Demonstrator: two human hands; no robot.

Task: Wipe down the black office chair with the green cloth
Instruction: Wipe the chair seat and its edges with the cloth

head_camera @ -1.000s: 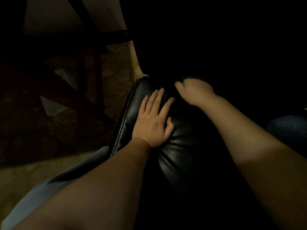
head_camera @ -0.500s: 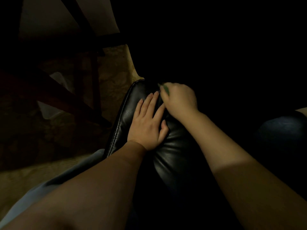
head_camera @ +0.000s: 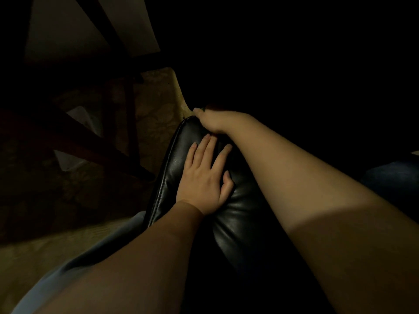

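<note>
Head cam: left hand flat on the chair, fingers spread wide, while the right hand curls round the barely visible cloth at the chair's top corner, having slid up from beside the left hand.

Room v. dim. Pale wall panel at 11 o'clock. Dark wooden crossbar runs diag. across 9–10 o'clock, w/ upright leg nr centre. Beige patterned floor beneath, brighter strip at 8 o'clock. Whitish sheet-like thing behind the bar, 10 o'clock; can't tell what. 12–3 o'clock just black.
</note>
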